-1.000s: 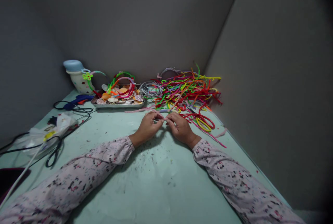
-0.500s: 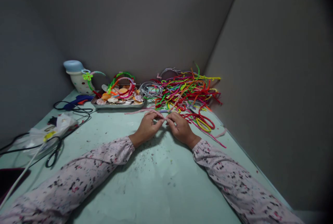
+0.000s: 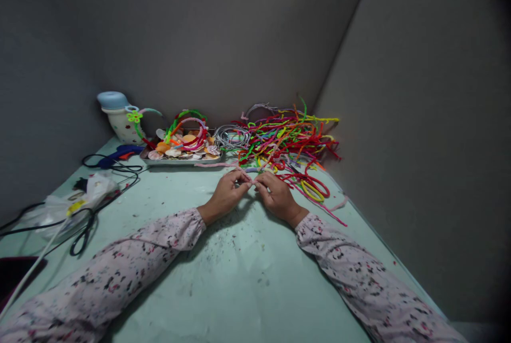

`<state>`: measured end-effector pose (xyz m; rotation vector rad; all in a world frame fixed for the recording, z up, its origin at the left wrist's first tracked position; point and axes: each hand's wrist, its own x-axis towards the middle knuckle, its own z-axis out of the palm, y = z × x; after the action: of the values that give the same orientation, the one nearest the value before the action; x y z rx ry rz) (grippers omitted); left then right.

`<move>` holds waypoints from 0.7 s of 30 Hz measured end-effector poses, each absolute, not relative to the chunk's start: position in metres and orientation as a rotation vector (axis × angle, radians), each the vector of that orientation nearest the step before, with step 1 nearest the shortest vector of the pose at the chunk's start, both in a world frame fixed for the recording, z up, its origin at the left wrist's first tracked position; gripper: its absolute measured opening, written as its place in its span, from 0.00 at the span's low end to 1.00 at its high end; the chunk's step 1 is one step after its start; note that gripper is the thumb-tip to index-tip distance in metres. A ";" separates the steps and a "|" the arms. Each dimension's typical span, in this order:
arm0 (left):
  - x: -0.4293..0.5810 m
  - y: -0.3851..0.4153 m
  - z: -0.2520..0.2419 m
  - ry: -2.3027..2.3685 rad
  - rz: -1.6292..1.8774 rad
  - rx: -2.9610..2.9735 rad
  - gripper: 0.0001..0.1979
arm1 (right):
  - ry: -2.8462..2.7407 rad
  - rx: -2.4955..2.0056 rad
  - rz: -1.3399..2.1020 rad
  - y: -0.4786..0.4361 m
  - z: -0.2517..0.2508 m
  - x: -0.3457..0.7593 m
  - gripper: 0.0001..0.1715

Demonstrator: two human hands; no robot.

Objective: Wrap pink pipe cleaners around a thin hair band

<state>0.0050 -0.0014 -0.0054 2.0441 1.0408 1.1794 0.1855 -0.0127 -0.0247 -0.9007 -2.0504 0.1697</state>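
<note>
A pink pipe cleaner (image 3: 215,165) is pinched between the fingertips of both hands, which almost touch above the middle of the table. My left hand (image 3: 229,192) is closed on it, and one loose end sticks out to the left past the fingers. My right hand (image 3: 277,198) is closed on the same pipe cleaner just beside, thumb and forefinger together. The short stretch between the hands is partly hidden by the fingers. Right behind the hands lies a tangled heap of coloured pipe cleaners (image 3: 287,138).
A metal tray (image 3: 183,162) of shells with fuzzy coloured hoops stands at the back, beside a coil of grey wire (image 3: 232,136). A blue-lidded cup (image 3: 120,119) is back left. Black cables (image 3: 96,215) and a plastic bag (image 3: 98,189) lie left. Grey walls enclose the table.
The loose left end of the pink pipe cleaner has swung slightly upward, now reaching the tray's front edge. Both hands stay nearly in place.
</note>
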 end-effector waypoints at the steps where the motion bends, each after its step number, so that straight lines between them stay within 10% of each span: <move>1: 0.005 -0.001 -0.006 1.033 1.182 2.042 0.05 | -2.049 -0.907 0.167 -0.013 -0.025 0.185 0.09; 21: 0.005 0.000 -0.007 1.046 1.168 1.889 0.09 | -2.088 -0.875 0.141 -0.013 -0.024 0.185 0.08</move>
<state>0.0050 -0.0001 -0.0067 1.8890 1.0462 1.1680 0.1845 -0.0135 -0.0240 -0.8745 -2.0882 0.1406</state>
